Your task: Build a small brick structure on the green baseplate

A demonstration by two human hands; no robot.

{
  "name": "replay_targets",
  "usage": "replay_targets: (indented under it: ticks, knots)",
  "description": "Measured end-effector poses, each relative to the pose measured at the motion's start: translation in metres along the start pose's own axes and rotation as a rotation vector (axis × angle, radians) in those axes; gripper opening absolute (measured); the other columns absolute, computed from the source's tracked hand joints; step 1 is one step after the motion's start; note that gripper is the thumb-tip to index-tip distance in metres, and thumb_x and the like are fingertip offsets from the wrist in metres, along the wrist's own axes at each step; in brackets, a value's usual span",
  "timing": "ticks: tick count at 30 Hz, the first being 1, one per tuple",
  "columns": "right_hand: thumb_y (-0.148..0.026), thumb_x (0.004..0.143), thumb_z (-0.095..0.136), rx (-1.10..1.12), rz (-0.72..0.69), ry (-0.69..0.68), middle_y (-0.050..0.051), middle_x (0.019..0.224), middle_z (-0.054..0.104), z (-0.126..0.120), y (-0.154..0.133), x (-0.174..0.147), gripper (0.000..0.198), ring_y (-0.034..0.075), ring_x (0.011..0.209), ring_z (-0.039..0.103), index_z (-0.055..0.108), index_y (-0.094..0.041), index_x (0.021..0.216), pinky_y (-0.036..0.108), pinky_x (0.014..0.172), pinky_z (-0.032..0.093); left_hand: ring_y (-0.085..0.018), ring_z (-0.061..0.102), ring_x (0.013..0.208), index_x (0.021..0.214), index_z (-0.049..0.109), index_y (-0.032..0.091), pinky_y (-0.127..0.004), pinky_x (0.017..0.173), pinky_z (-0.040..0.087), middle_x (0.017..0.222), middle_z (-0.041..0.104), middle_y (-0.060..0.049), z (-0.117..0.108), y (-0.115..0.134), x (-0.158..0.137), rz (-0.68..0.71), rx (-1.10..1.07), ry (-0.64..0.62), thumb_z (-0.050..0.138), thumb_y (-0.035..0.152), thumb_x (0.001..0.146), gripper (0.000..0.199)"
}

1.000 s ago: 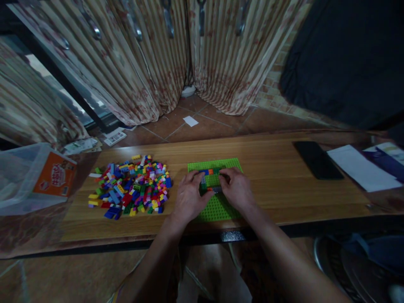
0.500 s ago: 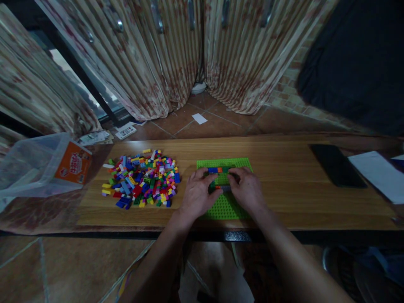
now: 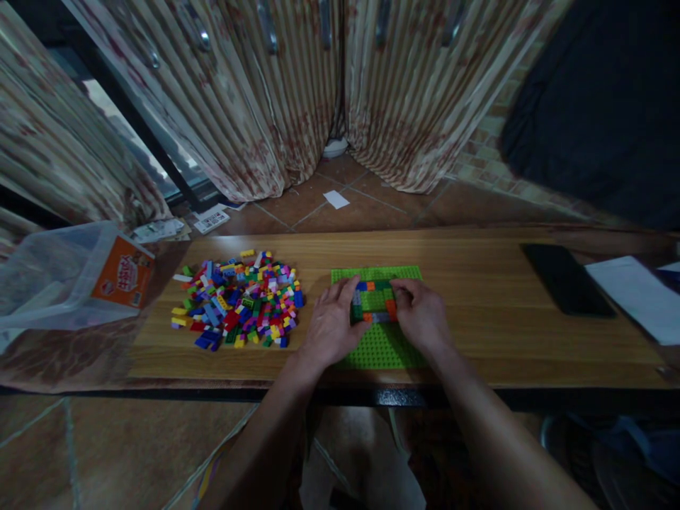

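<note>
A bright green studded baseplate (image 3: 382, 354) lies on the table in front of me. On it stands a rectangular outline of toy building bricks (image 3: 380, 316) in blue, orange, green, grey and red-orange, with green studs showing in its middle. My left hand (image 3: 333, 322) is curled against the outline's left side, index finger at the far corner and thumb at the near one. At the right side, my right hand (image 3: 425, 315) has its fingertips closed at the far right corner, beside an orange brick (image 3: 392, 309). Its fingers partly hide the bricks there.
A heap of loose coloured bricks (image 3: 239, 301) spreads over the left of the wooden table (image 3: 478, 283). A clear plastic tub (image 3: 58, 276) with an orange label stands beyond the left end. A dark flat tablet-like object (image 3: 566, 278) and white paper (image 3: 637, 294) lie at the right.
My right hand has shifted slightly right, and both hands uncover more of the brick outline, including the orange brick on its right side. My left hand stays at the left side.
</note>
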State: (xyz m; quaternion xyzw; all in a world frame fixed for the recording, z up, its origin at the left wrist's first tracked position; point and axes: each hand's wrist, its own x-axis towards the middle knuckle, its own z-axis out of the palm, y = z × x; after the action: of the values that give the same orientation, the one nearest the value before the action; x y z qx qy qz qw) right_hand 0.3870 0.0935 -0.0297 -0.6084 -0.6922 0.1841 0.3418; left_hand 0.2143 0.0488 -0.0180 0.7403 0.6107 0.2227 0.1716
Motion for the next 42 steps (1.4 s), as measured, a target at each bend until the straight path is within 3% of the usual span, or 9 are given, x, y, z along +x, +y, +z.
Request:
replay_targets:
  ticks: [9,13,16,20,25,29,32,37,42]
  knots:
    - [-0.024,0.086,0.044,-0.005,0.005,-0.019,0.014,0.101,0.072,-0.001,0.001,-0.001,0.032,0.024,0.090,0.067,0.071,-0.013,0.099,0.040,0.086,0.051,-0.026,0.042,0.135,0.148,0.028,0.020,-0.044,0.115,0.031,0.146,0.045,-0.010,0.002,-0.003,-0.002,0.023,-0.007,-0.015,0.066,0.030,0.081,0.077]
    - [-0.029,0.085,0.045,-0.020,0.019,-0.018,0.013,0.098,0.073,-0.002,0.000,-0.001,0.033,0.024,0.085,0.067,0.071,-0.014,0.099,0.040,0.082,0.051,-0.024,0.045,0.133,0.145,0.034,0.021,-0.042,0.112,0.037,0.144,0.048,-0.009,-0.007,-0.003,-0.003,0.017,-0.053,-0.007,0.063,0.032,0.084,0.069]
    - [-0.033,0.084,0.046,-0.027,0.027,-0.003,0.012,0.092,0.073,-0.003,0.001,-0.001,0.034,0.023,0.077,0.066,0.072,-0.015,0.097,0.038,0.077,0.052,-0.023,0.051,0.127,0.138,0.045,0.020,-0.040,0.109,0.041,0.138,0.054,-0.009,-0.017,-0.011,-0.003,-0.024,-0.084,0.078,0.059,0.028,0.086,0.055]
    - [-0.037,0.083,0.046,-0.041,0.028,-0.013,0.011,0.092,0.073,-0.003,0.005,-0.002,0.035,0.022,0.074,0.066,0.072,-0.017,0.096,0.037,0.073,0.052,-0.022,0.058,0.117,0.123,0.059,0.019,-0.038,0.105,0.045,0.123,0.065,-0.007,-0.036,-0.031,-0.003,-0.165,-0.070,0.225,0.056,0.023,0.086,0.037]
    - [-0.041,0.082,0.047,-0.061,0.034,-0.045,0.011,0.092,0.073,-0.003,0.007,-0.002,0.037,0.025,0.078,0.067,0.072,-0.018,0.097,0.038,0.076,0.052,-0.022,0.063,0.108,0.113,0.066,0.017,-0.034,0.098,0.048,0.113,0.070,-0.008,-0.072,-0.061,-0.010,-0.416,0.018,0.382,0.055,0.020,0.085,0.030]
    - [-0.044,0.081,0.046,-0.090,0.062,-0.066,0.011,0.089,0.073,-0.001,0.006,-0.001,0.039,0.026,0.077,0.067,0.072,-0.019,0.096,0.039,0.072,0.051,-0.027,0.066,0.098,0.107,0.071,0.017,-0.037,0.088,0.050,0.098,0.073,-0.010,-0.106,-0.087,-0.027,-0.731,0.136,0.392,0.055,0.018,0.081,0.031]
    - [-0.045,0.082,0.046,-0.093,0.042,-0.081,0.011,0.090,0.073,0.000,0.006,-0.001,0.040,0.027,0.077,0.068,0.072,-0.019,0.097,0.040,0.072,0.052,-0.029,0.066,0.098,0.110,0.071,0.019,-0.037,0.086,0.050,0.100,0.073,-0.010,-0.125,-0.104,-0.042,-0.890,0.170,0.382,0.055,0.016,0.078,0.036]
    - [-0.048,0.082,0.046,-0.111,0.015,-0.076,0.010,0.088,0.074,0.002,0.011,-0.001,0.040,0.028,0.076,0.068,0.072,-0.021,0.094,0.041,0.070,0.052,-0.026,0.066,0.098,0.113,0.070,0.019,-0.033,0.085,0.049,0.102,0.072,-0.010,-0.138,-0.123,-0.062,-0.942,0.137,0.319,0.056,0.016,0.076,0.040]
    - [-0.049,0.080,0.046,-0.136,0.054,-0.098,0.011,0.094,0.074,0.003,0.014,0.001,0.040,0.030,0.079,0.068,0.072,-0.022,0.094,0.044,0.072,0.052,-0.026,0.065,0.101,0.112,0.070,0.020,-0.033,0.087,0.049,0.104,0.072,-0.011,-0.136,-0.131,-0.065,-0.900,0.141,0.367,0.055,0.018,0.078,0.037]
